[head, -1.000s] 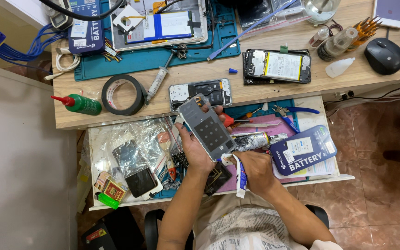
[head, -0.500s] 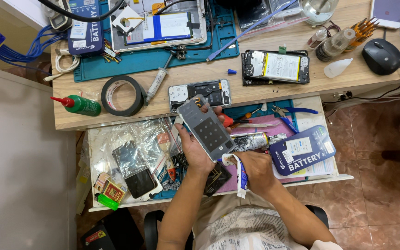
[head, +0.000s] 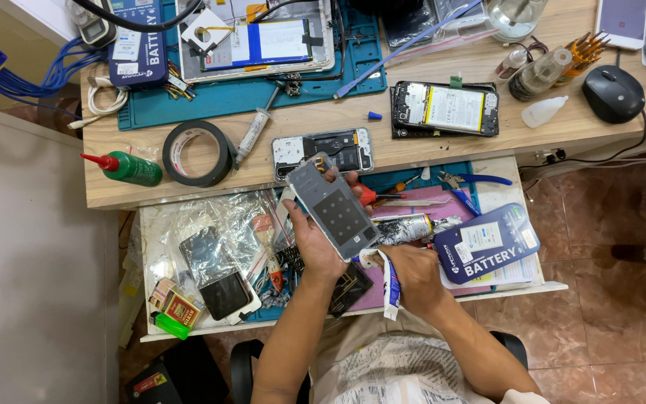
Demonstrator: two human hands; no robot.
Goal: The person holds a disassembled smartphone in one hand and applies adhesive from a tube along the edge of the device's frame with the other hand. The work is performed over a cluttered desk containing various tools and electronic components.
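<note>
Our left hand (head: 315,243) grips a grey phone back cover (head: 334,206), tilted, above the open drawer (head: 487,288). Right hand (head: 413,273) is closed around a white-blue glue tube (head: 389,280), just below the cover's lower corner. Opened phone (head: 323,150) lies on the desk edge just behind.

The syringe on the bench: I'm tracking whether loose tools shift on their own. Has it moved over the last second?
No. The syringe lies in the same spot, between the tape roll and the opened phone.
</note>
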